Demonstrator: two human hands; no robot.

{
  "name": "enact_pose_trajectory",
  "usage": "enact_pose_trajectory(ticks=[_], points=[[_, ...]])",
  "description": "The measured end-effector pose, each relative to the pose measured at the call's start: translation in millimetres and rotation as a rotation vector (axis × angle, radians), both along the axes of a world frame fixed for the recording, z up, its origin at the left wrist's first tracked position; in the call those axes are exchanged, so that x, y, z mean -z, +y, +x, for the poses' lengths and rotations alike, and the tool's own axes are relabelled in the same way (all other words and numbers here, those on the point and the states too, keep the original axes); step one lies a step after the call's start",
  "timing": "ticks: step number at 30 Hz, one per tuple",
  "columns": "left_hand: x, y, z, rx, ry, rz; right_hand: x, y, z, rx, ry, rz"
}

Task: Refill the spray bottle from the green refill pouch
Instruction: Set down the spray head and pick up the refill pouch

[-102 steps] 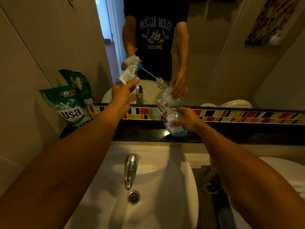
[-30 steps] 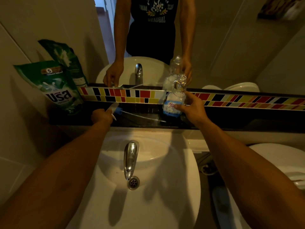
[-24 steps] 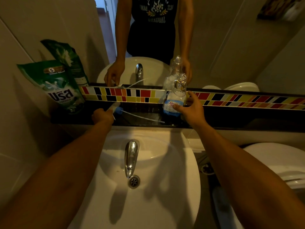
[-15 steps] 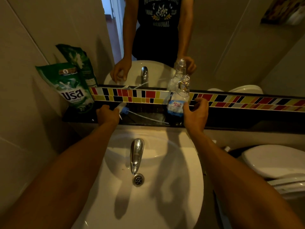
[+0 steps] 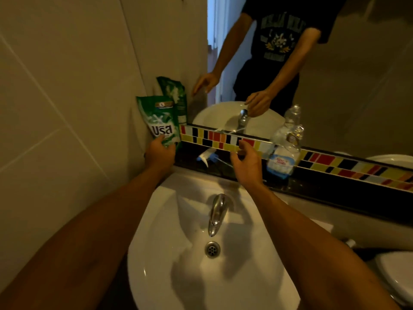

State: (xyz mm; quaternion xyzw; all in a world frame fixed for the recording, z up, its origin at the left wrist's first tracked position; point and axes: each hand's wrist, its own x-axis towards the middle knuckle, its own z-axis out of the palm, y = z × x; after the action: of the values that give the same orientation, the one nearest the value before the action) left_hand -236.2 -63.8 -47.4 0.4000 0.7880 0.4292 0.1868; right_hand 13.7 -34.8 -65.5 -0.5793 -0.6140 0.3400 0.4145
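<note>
We're closing our left hand (image 5: pixel 161 153) on the bottom edge of the green refill pouch (image 5: pixel 161 121), which is leaning vs the tiled wall on the dark ledge (image 5: pixel 330 186). Right hand (image 5: pixel 245 163) is hovering w/ fingers spread, holding nothing. Spray bottle (image 5: pixel 283 153), clear plastic, is standing uncapped near the right hand; trigger head (image 5: pixel 205 158) is lying beside it. Risk: the pouch is soft, glossy film, so gripped low it's probably flopping over, and a narrow bottle neck means spilling.

dim tiled wall (image 5: pixel 67 108), mirror (image 5: pixel 357 86), white sink (image 5: pixel 161 253)
</note>
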Motion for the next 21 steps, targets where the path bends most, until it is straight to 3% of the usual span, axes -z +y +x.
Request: enact_pose_trajectory(ticks=[5, 14, 21], points=[[-24, -11, -30, 0.013, -0.005, 0.101, -21, 11, -52, -0.095, 0.005, 0.055], [-27, 11, -73, 0.072, -0.029, 0.082, -33, 37, -138, -0.195, 0.039, 0.058], [-19, 44, -80, 0.053, -0.198, 0.073, -19, 67, -184, -0.258, 0.07, 0.04]])
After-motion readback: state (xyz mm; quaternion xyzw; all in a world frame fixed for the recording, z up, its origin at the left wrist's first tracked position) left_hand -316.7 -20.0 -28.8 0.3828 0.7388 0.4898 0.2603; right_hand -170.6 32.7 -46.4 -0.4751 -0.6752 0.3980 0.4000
